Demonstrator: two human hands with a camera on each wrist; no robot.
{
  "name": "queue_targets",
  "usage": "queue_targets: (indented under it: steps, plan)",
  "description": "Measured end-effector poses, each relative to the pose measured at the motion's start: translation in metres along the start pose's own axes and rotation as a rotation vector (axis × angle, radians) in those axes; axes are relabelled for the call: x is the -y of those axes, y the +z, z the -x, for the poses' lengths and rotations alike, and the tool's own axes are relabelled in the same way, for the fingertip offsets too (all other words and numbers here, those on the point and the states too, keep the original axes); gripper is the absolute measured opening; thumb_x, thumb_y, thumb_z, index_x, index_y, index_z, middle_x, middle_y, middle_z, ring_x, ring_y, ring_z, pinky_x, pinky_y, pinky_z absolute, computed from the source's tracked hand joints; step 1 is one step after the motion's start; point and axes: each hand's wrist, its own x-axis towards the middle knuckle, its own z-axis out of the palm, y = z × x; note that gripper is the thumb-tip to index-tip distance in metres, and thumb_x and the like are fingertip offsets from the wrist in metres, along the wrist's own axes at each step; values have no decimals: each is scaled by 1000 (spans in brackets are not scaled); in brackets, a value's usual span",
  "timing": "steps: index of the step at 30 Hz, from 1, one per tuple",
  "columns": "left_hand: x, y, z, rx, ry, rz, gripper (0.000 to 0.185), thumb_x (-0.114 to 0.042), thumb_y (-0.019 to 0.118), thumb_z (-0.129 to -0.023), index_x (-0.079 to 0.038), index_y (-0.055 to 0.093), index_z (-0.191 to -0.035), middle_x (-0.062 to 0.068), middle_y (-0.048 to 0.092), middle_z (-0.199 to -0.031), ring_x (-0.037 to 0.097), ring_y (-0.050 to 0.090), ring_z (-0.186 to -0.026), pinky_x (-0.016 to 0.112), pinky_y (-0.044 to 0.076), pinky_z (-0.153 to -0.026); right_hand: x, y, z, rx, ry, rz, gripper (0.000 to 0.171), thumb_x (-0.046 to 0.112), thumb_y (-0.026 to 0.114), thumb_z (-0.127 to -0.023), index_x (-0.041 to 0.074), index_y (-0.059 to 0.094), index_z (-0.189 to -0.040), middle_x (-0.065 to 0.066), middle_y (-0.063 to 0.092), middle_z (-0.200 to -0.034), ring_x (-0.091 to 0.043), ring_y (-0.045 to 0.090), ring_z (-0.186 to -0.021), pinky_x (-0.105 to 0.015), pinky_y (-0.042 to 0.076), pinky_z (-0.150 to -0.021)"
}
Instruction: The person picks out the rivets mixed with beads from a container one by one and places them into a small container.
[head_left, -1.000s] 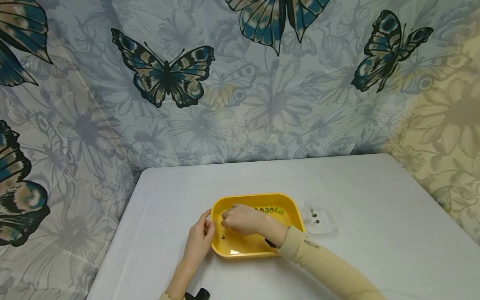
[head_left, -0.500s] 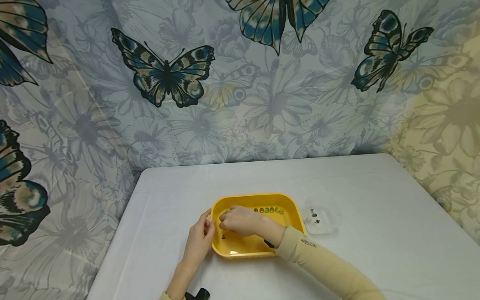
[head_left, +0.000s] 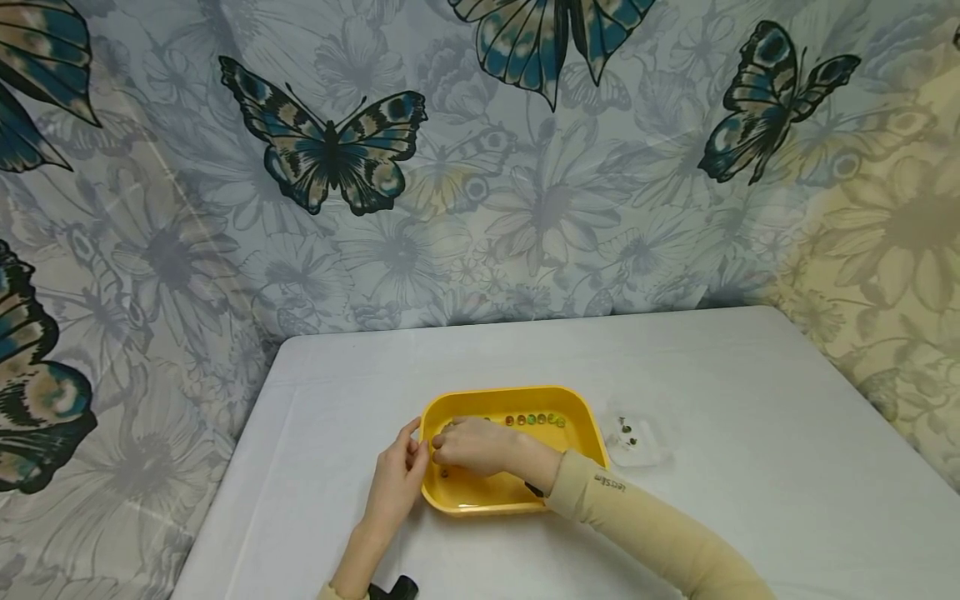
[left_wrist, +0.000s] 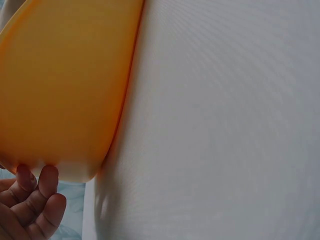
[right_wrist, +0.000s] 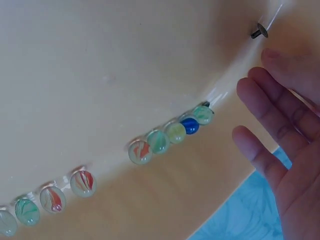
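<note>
A yellow tray (head_left: pixel 510 390) sits on the white table. A row of glass marbles (head_left: pixel 534 419) lies along its far wall; in the right wrist view the marbles (right_wrist: pixel 159 141) are green, blue and red-streaked. A small dark pin (head_left: pixel 444 473) lies at the tray's left end and shows as the pin (right_wrist: pixel 259 33) in the close view. My right hand (head_left: pixel 450 446) is inside the tray near its left end, and the right hand (right_wrist: pixel 265 130) has straight fingers holding nothing. My left hand (head_left: pixel 401 479) rests against the tray's outer left wall, fingertips (left_wrist: pixel 47 175) touching the tray (left_wrist: pixel 65 85).
A small clear plastic container (head_left: pixel 637 440) with a few dark bits stands just right of the tray. The white table (head_left: pixel 750 400) runs back to a butterfly-patterned curtain (head_left: pixel 330 150). A black wrist device (head_left: pixel 397 590) shows at the bottom edge.
My right hand has slid left inside the tray, away from the marble row, uncovering more marbles. The left hand and the tray have stayed put.
</note>
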Motion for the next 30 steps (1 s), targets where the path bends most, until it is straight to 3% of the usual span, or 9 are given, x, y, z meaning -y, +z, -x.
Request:
queue_targets:
  steps: [7,16,23,30]
  plan:
    - [0,-1,1,16,-15,16,38,-7,55,-91,4,49,-127,-3,47,-72,5,46,-59,19,42,-52,3,3,-3,21,14,-25,14,20,55,-93,21,66,-87,10,57,-85,-5,50,-73,-19,41,-74]
    - [0,-1,1,19,-14,14,38,-8,54,-92,4,49,-128,-4,47,-72,5,45,-58,20,42,-52,5,3,-6,56,15,-64,14,19,55,-93,20,66,-84,12,54,-78,-4,43,-67,-21,38,-74]
    - [0,-1,1,16,-14,14,38,-7,54,-92,4,49,-128,-4,48,-72,4,46,-58,19,42,-53,6,5,-6,83,5,-58,13,17,55,-93,21,66,-88,12,57,-84,-2,46,-73,-25,42,-83]
    - [-1,-1,1,20,-16,23,38,-6,54,-91,5,49,-127,-3,48,-72,4,46,-58,19,43,-53,7,7,-7,93,-2,-12,13,20,54,-93,23,66,-90,12,56,-87,-2,44,-74,-21,39,-78]
